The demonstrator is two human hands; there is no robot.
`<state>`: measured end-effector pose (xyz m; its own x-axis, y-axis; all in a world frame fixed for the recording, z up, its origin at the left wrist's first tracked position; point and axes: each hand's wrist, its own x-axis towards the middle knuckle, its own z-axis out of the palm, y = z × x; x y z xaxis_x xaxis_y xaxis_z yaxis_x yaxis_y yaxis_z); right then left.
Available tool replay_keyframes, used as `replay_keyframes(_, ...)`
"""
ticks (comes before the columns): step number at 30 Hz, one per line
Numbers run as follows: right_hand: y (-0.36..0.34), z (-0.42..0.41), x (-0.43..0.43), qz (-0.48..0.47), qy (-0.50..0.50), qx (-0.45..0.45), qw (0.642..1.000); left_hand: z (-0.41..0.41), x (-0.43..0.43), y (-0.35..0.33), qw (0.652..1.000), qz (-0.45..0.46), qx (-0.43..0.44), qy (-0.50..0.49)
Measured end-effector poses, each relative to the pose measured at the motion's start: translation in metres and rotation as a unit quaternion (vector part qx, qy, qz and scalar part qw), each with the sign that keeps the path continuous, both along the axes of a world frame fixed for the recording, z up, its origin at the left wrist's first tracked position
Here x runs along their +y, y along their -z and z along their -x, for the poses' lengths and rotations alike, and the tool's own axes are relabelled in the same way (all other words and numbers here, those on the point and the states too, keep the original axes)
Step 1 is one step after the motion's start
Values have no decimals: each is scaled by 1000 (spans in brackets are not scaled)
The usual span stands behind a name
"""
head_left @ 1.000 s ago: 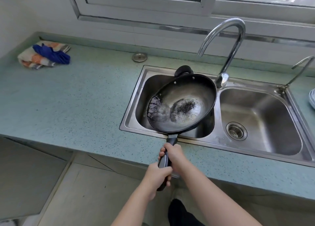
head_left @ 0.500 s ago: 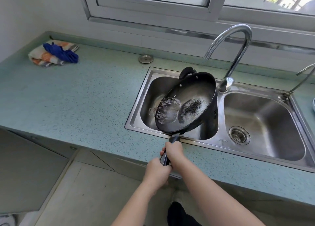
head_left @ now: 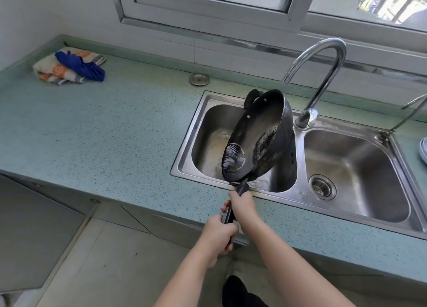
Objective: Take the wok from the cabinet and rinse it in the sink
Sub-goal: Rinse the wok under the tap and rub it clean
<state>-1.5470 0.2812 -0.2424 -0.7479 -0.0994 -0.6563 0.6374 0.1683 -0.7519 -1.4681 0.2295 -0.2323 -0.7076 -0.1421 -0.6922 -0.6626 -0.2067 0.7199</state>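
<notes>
A black wok (head_left: 256, 135) hangs over the left basin of the steel double sink (head_left: 198, 112), tipped steeply onto its left side. A small pool of water has gathered at its low left rim. Both hands hold its long black handle: my right hand (head_left: 242, 206) grips close to the pan, and my left hand (head_left: 218, 234) grips the end, nearer my body. The tall curved tap (head_left: 323, 75) stands behind the divider between the basins; no water runs from it.
A folded cloth with a blue rag (head_left: 69, 67) lies at the back left of the green speckled counter (head_left: 104, 133). A round metal cap (head_left: 199, 79) sits behind the sink. A second thin tap (head_left: 406, 114) and a plate edge (head_left: 424, 149) are at the right.
The wok has been tipped from nearly level to steeply on its left side, and the water in it has slid to the lower left rim. Both hands stay on the handle.
</notes>
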Motion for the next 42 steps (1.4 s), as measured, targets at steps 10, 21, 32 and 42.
replay_keyframes(10, 5, 4, 32, 252, -56, -45, 965, -1, -1, 4, 996, -88, 17, -13)
replay_keyframes(21, -7, 2, 33, 198, -104, -5, 975, -2, -3, 7, 987, -155, 22, -19)
replay_keyframes(32, -7, 0, 27, 177, -106, 8, 978, -4, -12, 11, 982, -188, 25, -16)
replay_keyframes(42, -6, -1, 22, 157, -99, 13, 983, -4, -16, 20, 977, -210, 23, -16)
